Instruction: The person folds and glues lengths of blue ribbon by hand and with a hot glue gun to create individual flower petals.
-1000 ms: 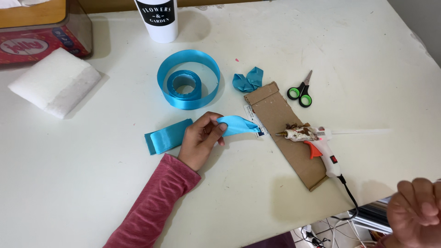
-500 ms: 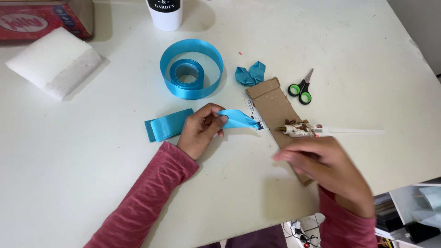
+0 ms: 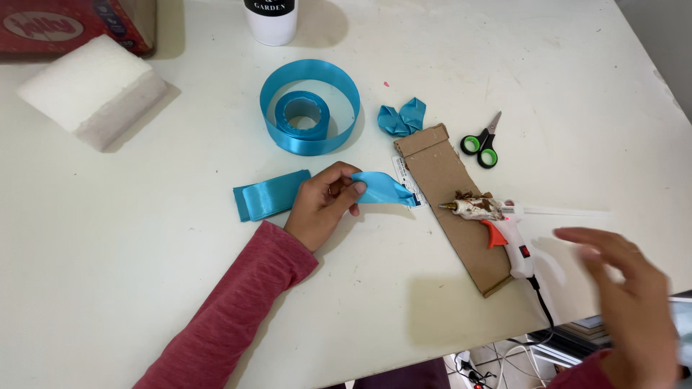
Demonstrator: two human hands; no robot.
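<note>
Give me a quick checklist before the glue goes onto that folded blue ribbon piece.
1. Folded blue satin ribbon piece pinched in the left hand: ok.
2. Right hand on the white hot glue gun: not ok, it is open, blurred and apart from it.
3. Glue gun resting on the brown cardboard strip: ok.
4. Glue hot: cannot tell.
5. Green-handled scissors clear of the hands: ok.
6. Flat blue ribbon strip beside the left hand: ok.

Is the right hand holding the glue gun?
No, the right hand is in the air, apart from the glue gun on the cardboard.
</note>
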